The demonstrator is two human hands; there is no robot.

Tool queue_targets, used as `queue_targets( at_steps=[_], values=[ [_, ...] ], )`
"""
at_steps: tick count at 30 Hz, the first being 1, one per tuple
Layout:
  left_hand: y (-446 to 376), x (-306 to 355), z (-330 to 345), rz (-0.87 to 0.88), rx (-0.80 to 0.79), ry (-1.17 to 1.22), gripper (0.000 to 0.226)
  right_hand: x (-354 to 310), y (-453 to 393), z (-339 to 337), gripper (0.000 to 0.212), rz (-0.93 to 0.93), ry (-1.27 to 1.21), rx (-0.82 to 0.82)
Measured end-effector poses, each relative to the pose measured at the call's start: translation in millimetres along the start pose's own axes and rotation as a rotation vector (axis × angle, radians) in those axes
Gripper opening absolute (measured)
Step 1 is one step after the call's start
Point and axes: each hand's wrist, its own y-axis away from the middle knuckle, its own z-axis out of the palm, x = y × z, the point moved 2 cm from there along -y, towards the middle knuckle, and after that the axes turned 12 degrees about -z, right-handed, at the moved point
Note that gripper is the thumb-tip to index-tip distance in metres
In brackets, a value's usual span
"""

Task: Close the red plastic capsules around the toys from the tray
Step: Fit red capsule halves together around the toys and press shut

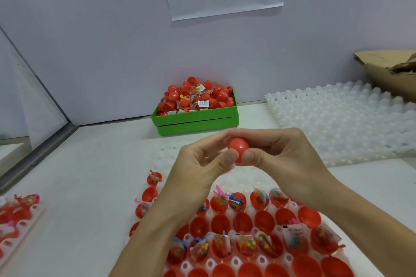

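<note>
Both hands hold one red capsule above the table, in the middle of the view. My left hand pinches its left side and my right hand pinches its right side, thumbs meeting on the near face. Below the hands lies a white tray with rows of open red capsule halves, some empty and several holding small bagged toys. My forearms cover part of the tray.
A green bin heaped with red capsules stands at the back by the wall. White moulded trays lie at the right under a torn cardboard box. Another tray with capsule halves sits at the left edge.
</note>
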Motion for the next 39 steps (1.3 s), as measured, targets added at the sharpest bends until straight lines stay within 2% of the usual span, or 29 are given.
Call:
queue_targets(
  at_steps=[2,4,7,14,18,20,24,29,32,35,39],
  values=[
    [1.1,-1.4,6.8,0.012,-0.011,0.108,0.034,-1.1,0.0,3.3,0.03,-0.033,0.038,-0.02],
    [0.2,-4.0,10.4,0.041,0.07,0.13,0.026,0.3,1.0,5.1,0.035,-0.056,0.079,-0.017],
    [0.4,-6.2,12.6,0.072,0.141,0.118,0.024,3.9,3.0,6.8,0.037,-0.063,0.093,0.009],
    [1.2,-6.5,16.1,0.095,0.171,0.077,0.02,7.4,4.2,7.5,0.039,-0.075,0.112,0.025],
    [-2.0,-10.3,19.0,0.026,0.156,0.106,0.031,9.3,2.8,6.9,0.028,-0.044,0.027,0.057],
    [-4.0,-12.3,17.7,-0.037,0.148,0.204,0.025,8.8,3.1,5.4,0.034,-0.027,-0.014,0.031],
    [-5.3,-12.6,11.3,-0.101,0.153,0.294,0.041,8.7,2.4,1.0,0.04,-0.026,0.05,-0.006],
    [-5.3,-10.8,9.9,-0.104,0.174,0.206,0.027,10.3,0.5,-4.7,0.042,-0.083,0.238,0.166],
    [-2.7,-8.7,11.5,-0.05,0.147,0.126,0.033,9.8,0.3,-5.7,0.038,-0.112,0.309,0.147],
    [-1.4,-6.1,9.8,0.007,0.174,0.069,0.026,10.1,1.1,-6.7,0.033,-0.105,0.279,0.084],
    [-1.6,-3.4,5.1,0.073,0.236,-0.056,0.034,10.6,1.4,-9.6,0.021,-0.055,0.234,0.087]
  ],
)
